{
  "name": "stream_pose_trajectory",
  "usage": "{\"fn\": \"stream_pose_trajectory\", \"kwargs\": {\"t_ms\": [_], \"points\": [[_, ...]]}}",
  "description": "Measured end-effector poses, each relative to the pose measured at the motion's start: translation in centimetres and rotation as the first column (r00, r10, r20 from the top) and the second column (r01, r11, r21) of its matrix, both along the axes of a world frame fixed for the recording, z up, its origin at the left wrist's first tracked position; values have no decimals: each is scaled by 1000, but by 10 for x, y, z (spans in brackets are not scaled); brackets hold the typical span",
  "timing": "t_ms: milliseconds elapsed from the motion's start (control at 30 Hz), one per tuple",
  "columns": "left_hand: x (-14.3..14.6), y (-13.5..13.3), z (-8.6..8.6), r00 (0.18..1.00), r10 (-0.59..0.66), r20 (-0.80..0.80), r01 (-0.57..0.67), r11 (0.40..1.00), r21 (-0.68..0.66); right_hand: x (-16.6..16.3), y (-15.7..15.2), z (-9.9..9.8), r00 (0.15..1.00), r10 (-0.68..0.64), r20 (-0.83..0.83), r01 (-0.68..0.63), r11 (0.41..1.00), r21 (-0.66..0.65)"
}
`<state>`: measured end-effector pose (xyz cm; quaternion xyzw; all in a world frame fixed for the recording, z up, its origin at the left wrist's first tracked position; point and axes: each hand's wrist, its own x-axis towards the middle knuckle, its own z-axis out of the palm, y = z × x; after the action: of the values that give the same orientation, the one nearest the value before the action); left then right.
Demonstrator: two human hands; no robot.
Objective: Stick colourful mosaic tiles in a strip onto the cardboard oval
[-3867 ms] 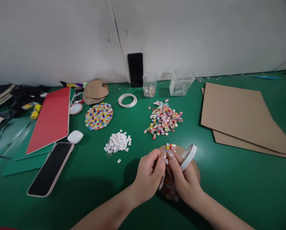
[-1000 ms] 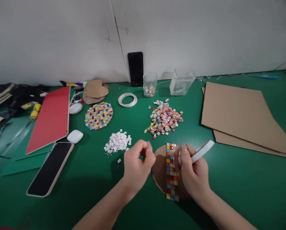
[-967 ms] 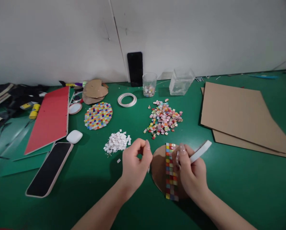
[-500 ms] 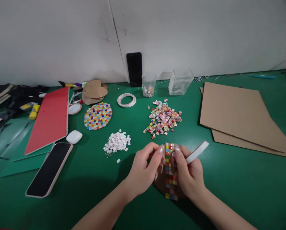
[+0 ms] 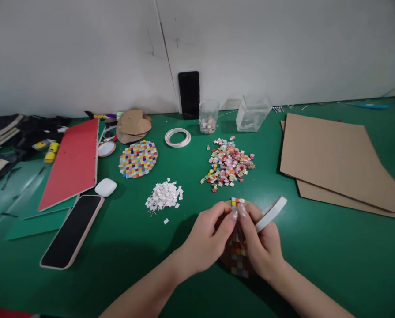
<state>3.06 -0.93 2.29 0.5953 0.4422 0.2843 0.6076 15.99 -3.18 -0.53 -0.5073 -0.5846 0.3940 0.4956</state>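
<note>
the left hand (image 5: 205, 238) and the right hand (image 5: 263, 249) meet at the thumbs and forefingers, the tips pressed together; whether anything small is pinched between them cannot be told. the right hand also carries a white roll of tape (image 5: 270, 215), gripped by its curled fingers so that one end sticks out past the knuckles. directly under both hands is a round cardboard disc (image 5: 226, 260), right of the middle of the green tabletop (image 5: 134, 274) and towards its near edge. a band of coloured tiles (image 5: 239, 265) runs across the disc from its far side to its near side, partly covered by the fingers. beyond the hands lies a loose heap of mixed coloured pieces (image 5: 230, 163); to the left is a heap of white squares (image 5: 164, 196). farther left sits a tile-covered disc (image 5: 138, 159), with a white coil (image 5: 178, 138) between it and the coloured heap. along the back edge, a black phone (image 5: 189, 95) leans upright against the wall (image 5: 266, 48), beside a clear cup (image 5: 208, 117) with pieces in its bottom and a clear box (image 5: 253, 115). cardboard sheets (image 5: 329, 163) overlap towards the right edge; a red board (image 5: 73, 163) and a pink-cased phone (image 5: 72, 232) lie towards the left edge.
</note>
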Motion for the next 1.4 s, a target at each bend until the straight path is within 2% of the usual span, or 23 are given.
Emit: {"fn": "stream_pose_trajectory", "kwargs": {"t_ms": [133, 500, 867, 1400], "points": [[0, 1, -1, 1000, -9, 6, 9, 1000, -12, 1, 0, 0, 999, 23, 24, -24, 999, 24], [-2, 1, -3, 1000, -5, 19, 4, 998, 65, -1, 2, 1, 994, 36, 102, -39, 999, 36], [-1, -1, -3, 997, -1, 80, 6, 998, -59, -4, 3, 1, 997, 15, 75, -18, 999, 39], [-1, -1, -4, 999, -8, 48, 10, 999, -31, -2, 2, -1, 998, 3, 58, -4, 1000, 12]]}}
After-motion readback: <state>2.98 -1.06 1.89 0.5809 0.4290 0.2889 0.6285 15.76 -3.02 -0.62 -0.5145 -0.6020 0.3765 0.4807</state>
